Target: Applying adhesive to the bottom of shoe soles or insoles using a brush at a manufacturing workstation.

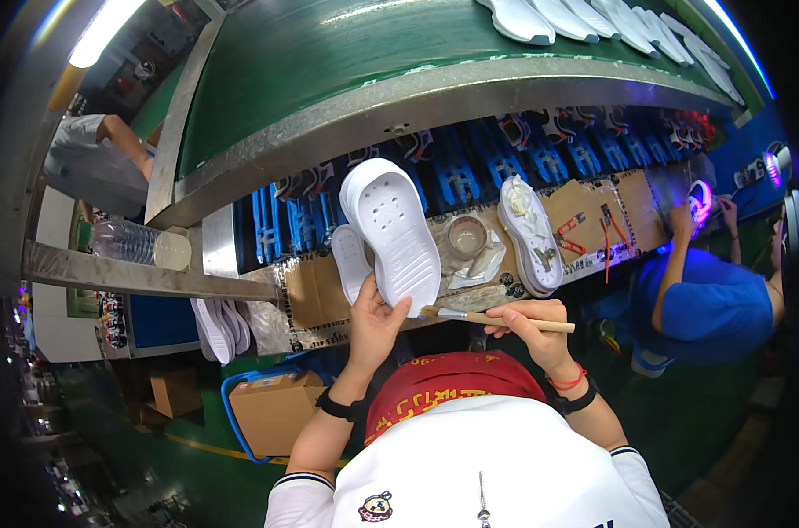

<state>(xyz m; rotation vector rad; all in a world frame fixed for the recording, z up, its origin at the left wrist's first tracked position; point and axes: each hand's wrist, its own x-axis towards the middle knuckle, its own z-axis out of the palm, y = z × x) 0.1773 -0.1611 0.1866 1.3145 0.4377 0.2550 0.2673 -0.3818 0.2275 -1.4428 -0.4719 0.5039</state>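
My left hand [377, 324] grips a white shoe sole [399, 233] by its near end, thumb on the upper face. The sole is tilted up, showing small holes at its far end and ridges nearer me. In my right hand [537, 330] is a brush [487, 319] with a pale wooden handle, held level. Its bristles meet the sole's near right edge, beside my left thumb. Behind the held sole lies another white sole [352, 257], partly hidden. A round cup [466, 236] stands on the bench just right of the held sole.
A white sole [531, 238] with crumpled scraps lies right of the cup, near red-handled pliers [572, 231]. Beyond the bench runs a green conveyor [329, 79] with a metal edge. A plastic bottle [140, 245] lies left. A person in blue [707, 299] works at right.
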